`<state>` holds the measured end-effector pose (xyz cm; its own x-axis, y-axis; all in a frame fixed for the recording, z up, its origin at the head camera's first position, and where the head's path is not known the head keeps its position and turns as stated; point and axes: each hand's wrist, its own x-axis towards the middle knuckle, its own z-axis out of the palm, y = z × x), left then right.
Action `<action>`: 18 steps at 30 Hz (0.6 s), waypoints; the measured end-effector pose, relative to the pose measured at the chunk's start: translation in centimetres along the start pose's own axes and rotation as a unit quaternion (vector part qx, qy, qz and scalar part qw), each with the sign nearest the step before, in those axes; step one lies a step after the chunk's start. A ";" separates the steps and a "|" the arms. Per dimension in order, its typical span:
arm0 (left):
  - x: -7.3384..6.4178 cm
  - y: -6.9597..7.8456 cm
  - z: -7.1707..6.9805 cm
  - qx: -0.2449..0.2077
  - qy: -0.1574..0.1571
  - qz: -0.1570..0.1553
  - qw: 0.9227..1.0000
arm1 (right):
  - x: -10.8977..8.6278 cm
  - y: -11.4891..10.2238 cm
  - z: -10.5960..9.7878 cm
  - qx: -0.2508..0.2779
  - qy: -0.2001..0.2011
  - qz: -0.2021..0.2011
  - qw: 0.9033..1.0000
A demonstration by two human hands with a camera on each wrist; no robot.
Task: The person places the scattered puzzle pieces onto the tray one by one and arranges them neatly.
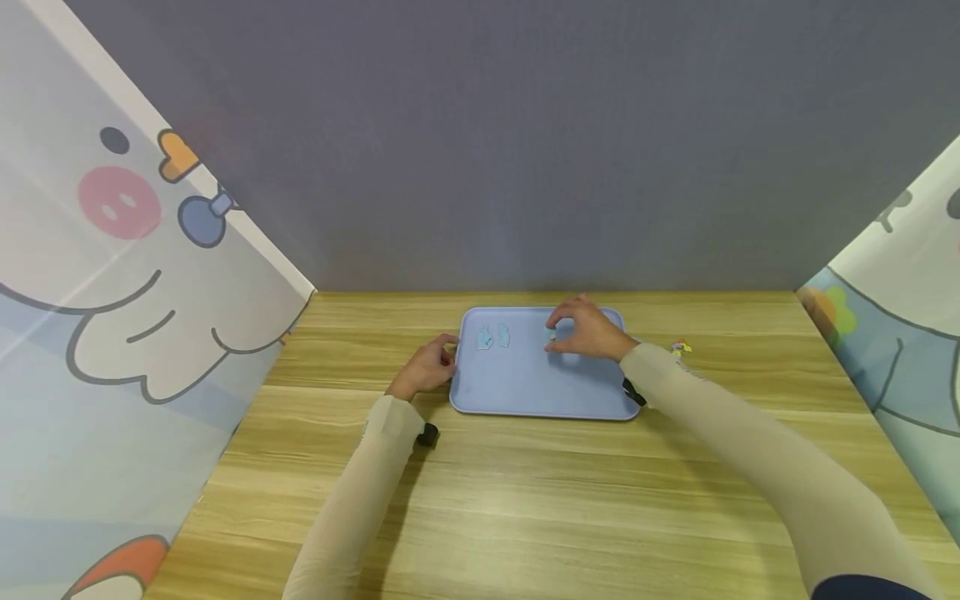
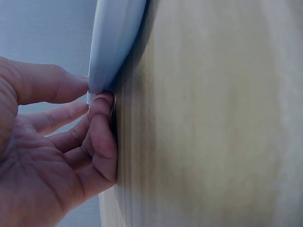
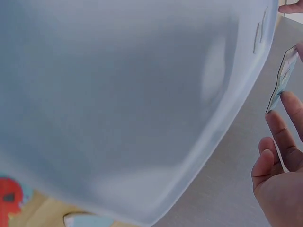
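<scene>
Looking down at a light wooden tabletop (image 1: 525, 500) with a pale blue rectangular plastic tray (image 1: 525, 392) sitting near the far edge, up against the grey back wall (image 1: 525, 125).

The right hand (image 1: 588, 331) is over the far right part of the tray, fingers curled in, pinching a small flat pale-blue cutout piece (image 1: 551, 333) between thumb and fingertips. From the right wrist view you can see that piece (image 3: 283, 78) edge-on, thin like card, with a dark outline, held at the fingertips (image 3: 289, 101) just above the tray's surface. Can't really make out what shape it is.

The left hand (image 1: 426, 365) is at the tray's left edge. In the left wrist view its fingers (image 2: 102, 137) are curled against the table right under the rim of the tray (image 2: 113, 42) and the thumb sits on the rim from the other side, so it's gripping that edge.

Two more small pale-blue cutout pieces (image 1: 492, 337) lie flat side by side on the tray, in the far left part, well apart from the right hand.

Off the tray to the right, on the wood, there's a tiny multicoloured bit (image 1: 680, 347), too small to tell what. Cartoon-printed side panels (image 1: 112, 292) close in both sides of the table.
</scene>
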<state>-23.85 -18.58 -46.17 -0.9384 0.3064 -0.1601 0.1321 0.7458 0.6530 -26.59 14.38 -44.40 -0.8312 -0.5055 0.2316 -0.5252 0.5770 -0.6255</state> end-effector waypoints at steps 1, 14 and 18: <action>0.0 0.0 0.0 0.000 0.000 0.001 1.000 | 0.1 0.0 0.2 0.000 -0.002 0.001 1.000; -0.1 -0.1 0.0 -0.005 0.001 0.000 1.000 | 1.1 -0.8 2.0 0.008 -0.008 0.035 0.999; 0.0 -0.2 0.1 -0.003 0.002 0.001 1.000 | 1.7 -0.9 2.8 -0.007 -0.009 0.048 0.999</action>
<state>-23.89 -18.66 -46.31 -0.9391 0.3062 -0.1561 0.1325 0.7418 0.6574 -27.00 11.20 -45.47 -0.8742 -0.4589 0.1586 -0.4466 0.6317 -0.6336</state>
